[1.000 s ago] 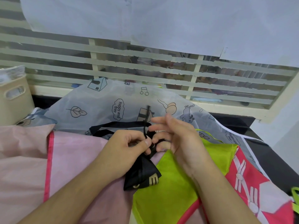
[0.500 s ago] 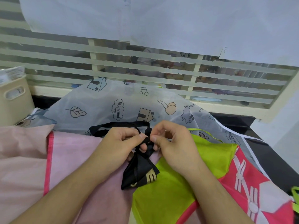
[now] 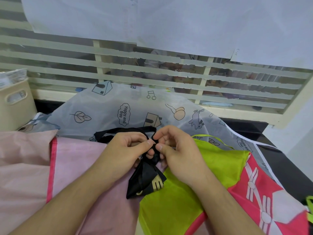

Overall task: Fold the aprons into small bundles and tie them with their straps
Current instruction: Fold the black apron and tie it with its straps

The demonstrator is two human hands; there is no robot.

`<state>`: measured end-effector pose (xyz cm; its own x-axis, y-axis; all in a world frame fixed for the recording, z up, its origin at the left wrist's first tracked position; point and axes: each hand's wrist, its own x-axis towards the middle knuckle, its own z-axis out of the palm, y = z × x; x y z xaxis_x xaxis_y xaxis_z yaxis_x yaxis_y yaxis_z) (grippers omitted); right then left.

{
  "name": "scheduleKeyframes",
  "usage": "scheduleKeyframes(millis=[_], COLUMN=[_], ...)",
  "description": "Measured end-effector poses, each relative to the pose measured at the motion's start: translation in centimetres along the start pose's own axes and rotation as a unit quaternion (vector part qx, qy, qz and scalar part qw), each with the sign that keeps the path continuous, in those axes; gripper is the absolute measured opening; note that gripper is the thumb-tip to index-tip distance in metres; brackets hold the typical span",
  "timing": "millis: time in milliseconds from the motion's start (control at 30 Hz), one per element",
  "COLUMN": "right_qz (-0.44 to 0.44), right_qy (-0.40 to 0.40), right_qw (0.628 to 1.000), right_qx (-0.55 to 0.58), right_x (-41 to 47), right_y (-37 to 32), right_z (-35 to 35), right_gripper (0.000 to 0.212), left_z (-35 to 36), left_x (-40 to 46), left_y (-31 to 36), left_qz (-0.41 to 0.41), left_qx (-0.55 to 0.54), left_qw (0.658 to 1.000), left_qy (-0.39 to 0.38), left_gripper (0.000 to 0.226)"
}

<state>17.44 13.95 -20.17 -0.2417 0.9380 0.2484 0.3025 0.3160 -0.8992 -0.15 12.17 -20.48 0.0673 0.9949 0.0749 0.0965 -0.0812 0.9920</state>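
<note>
Fingers (image 3: 135,141) of left hand (image 3: 124,150) curled, thumb and forefinger pinching black strap (image 3: 125,130) at the knot; fingers of right hand (image 3: 179,150) likewise curled, thumb tip pinching the same knot from 3 o'clock. Black apron bundle (image 3: 145,180) hanging just below both hands at 6 o'clock, gold fork print showing, lying over the seam between pink apron (image 3: 67,167) at 9 o'clock and lime-green apron (image 3: 177,209) at 4 o'clock. Strap loop trailing off toward 10 o'clock. Printed translucent apron (image 3: 118,106) spread at 12 o'clock. Beige basket (image 3: 15,102) far off at 10 o'clock. Red-and-white apron (image 3: 271,200) at 4 o'clock, beyond the green
</note>
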Motion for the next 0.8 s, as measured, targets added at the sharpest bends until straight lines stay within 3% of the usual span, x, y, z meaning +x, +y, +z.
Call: scheduleKeyframes(millis=[367,567,667,800], right_qz=[0.030,-0.051,-0.039,-0.029], right_qy=[-0.047,-0.042,-0.047,-0.027], right_qw=[0.996,0.997,0.996,0.997], right_qx=[0.066,-0.049,-0.063,-0.061], right_x=[-0.2,-0.6,-0.4,-0.5], right_y=[-0.3,-0.9,-0.8,-0.9], right_z=[-0.7,-0.6,-0.5,-0.5], right_gripper=[0.029,0.025,0.025,0.026], left_z=[-0.1,-0.2,-0.2,-0.3], left_x=[-0.2,-0.2,-0.1,-0.2], left_y=[-0.1,0.0,-0.1,0.2], left_qz=[-0.025,-0.007,-0.012,-0.017], left_qx=[-0.072,-0.044,-0.037,-0.023], left_qw=[0.997,0.999,0.999,1.000], left_qy=[0.027,0.024,0.015,0.010], left_gripper=[0.008,0.016,0.028,0.015])
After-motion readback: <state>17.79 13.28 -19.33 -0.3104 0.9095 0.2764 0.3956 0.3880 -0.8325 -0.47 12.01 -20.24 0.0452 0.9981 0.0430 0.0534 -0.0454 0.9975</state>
